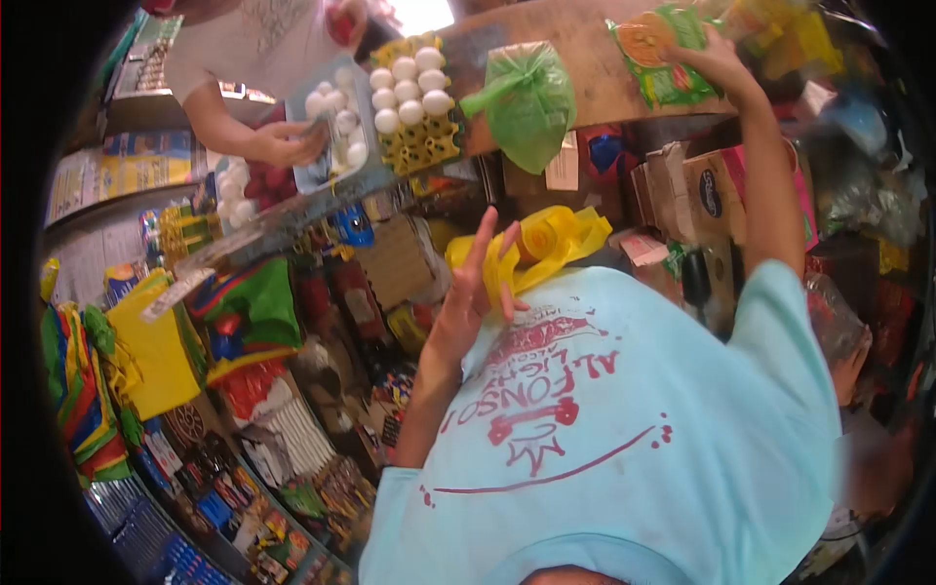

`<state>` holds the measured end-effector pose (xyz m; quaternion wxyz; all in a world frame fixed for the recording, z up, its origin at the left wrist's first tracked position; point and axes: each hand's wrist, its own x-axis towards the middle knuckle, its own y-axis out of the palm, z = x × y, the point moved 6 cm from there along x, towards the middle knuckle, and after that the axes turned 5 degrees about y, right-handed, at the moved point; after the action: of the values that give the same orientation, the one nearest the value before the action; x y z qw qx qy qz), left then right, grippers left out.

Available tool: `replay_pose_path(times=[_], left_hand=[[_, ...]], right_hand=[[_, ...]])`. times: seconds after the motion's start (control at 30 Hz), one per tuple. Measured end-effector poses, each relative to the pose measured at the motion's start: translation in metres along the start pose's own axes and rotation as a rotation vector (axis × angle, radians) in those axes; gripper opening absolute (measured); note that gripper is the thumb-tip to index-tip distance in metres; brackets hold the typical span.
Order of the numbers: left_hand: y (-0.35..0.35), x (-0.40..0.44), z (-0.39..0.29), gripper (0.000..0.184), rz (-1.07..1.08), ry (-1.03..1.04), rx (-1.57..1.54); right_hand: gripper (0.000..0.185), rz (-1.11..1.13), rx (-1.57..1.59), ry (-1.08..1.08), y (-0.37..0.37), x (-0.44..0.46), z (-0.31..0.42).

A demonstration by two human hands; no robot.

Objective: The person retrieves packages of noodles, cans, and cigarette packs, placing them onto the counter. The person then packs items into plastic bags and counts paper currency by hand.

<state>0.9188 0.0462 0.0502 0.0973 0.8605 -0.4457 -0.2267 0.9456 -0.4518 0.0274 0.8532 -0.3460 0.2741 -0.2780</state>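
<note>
My left hand (478,278) is raised in front of my chest, with a yellow plastic bag (570,237) caught among its fingers. One or two fingers point up; something round and orange shows through the bag. My right hand (717,66) reaches far out over the wooden counter and grips the edge of a green packet (658,58) with a picture of food on it. A tied green plastic bag (531,107) sits on the counter between my hands, its contents hidden.
Across the counter (595,54), another person's hand (288,143) holds something flat over a clear tub of eggs (336,107). White eggs stand in a yellow tray (414,93). Cardboard boxes (707,195) lie below the counter at right. Packed goods (234,507) and colourful bags (244,312) fill the left.
</note>
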Motion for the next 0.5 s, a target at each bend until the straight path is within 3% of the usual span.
replay_pose_path(times=[0.03, 0.17, 0.3, 0.37, 0.4, 0.47, 0.5], left_hand=[[0.000, 0.003, -0.002, 0.121, -0.012, 0.014, -0.012], [0.009, 0.013, -0.022, 0.127, -0.024, 0.054, -0.026], [0.022, 0.012, -0.061, 0.132, -0.061, 0.151, -0.052], [0.032, 0.011, -0.075, 0.137, -0.054, 0.167, -0.027], [0.037, 0.010, -0.079, 0.139, -0.032, 0.172, -0.006], [0.053, 0.007, -0.083, 0.146, 0.038, 0.100, 0.069], [0.059, 0.006, -0.077, 0.146, 0.151, 0.080, 0.107]], right_hand=[[0.109, 0.122, 0.288, -0.115, 0.001, -0.036, 0.003], [0.082, 0.521, 1.245, -0.017, 0.093, -0.159, -0.060], [0.077, 1.177, 1.468, -0.015, 0.214, -0.229, -0.052], [0.075, 1.283, 1.463, 0.136, 0.231, -0.246, -0.027], [0.075, 1.224, 1.408, 0.297, 0.227, -0.249, -0.013], [0.073, 1.229, 1.310, 0.401, 0.235, -0.251, 0.002], [0.071, 1.299, 1.270, 0.339, 0.245, -0.242, 0.010]])
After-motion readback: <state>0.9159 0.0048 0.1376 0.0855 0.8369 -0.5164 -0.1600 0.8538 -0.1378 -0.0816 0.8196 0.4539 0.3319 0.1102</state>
